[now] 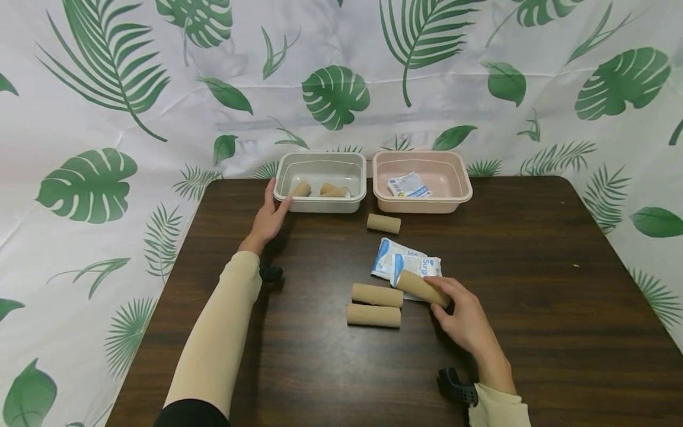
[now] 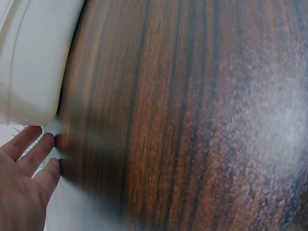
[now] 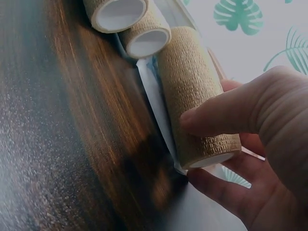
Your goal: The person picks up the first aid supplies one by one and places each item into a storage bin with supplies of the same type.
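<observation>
My right hand [image 1: 465, 314] grips a tan cohesive bandage roll [image 1: 421, 287] between thumb and fingers. In the right wrist view the bandage roll [image 3: 192, 91] shows a crinkled weave and a white core, and lies over the flat packets. Just left of it, two more tan rolls [image 1: 373, 315] lie side by side. Two white-and-blue packets [image 1: 397, 258] overlap under and behind the held roll. My left hand [image 1: 268, 220] rests against the front left corner of the pale grey bin [image 1: 320, 205], fingers fairly straight along its side. Several tan rolls [image 1: 302, 189] lie inside that bin.
To the right of the grey bin stands a pink bin [image 1: 421, 206] with white-and-blue packets [image 1: 409, 185] inside. One tan roll [image 1: 384, 223] lies in front of the bins. A leaf-patterned cloth [image 1: 336, 98] hangs behind the dark wooden table [image 1: 533, 267].
</observation>
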Demonstrator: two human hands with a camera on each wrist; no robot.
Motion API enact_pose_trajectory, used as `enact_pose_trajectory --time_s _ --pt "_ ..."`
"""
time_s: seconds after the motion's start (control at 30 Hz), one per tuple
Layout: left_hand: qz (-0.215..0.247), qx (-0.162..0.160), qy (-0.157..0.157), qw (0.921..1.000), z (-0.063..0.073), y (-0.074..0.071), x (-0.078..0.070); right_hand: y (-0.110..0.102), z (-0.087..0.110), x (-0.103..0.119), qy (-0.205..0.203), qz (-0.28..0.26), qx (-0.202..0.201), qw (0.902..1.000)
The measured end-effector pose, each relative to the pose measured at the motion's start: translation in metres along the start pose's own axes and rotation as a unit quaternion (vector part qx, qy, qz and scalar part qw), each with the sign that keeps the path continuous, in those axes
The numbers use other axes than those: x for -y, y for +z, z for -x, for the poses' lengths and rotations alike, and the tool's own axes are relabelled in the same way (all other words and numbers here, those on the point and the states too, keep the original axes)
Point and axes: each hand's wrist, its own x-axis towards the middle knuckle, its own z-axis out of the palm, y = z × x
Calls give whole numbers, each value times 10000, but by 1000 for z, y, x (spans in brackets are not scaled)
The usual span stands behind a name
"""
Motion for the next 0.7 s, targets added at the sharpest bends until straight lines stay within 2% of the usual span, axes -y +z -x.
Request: enact_pose_trajectory --time_s 0.23,0.4,0.6,0.7 --pt "17 -8 5 10000 -1 0 0 -1 2 1 -22 -2 -111 9999" --pt "25 -7 9 10000 -1 0 -1 -5 2 5 -197 -144 -316 9992" --pt "75 -9 -13 10000 1 -1 0 -7 -5 8 -349 -161 -353 9986" --pt "78 14 7 10000 1 0 0 -8 -13 11 -552 -197 -340 9977"
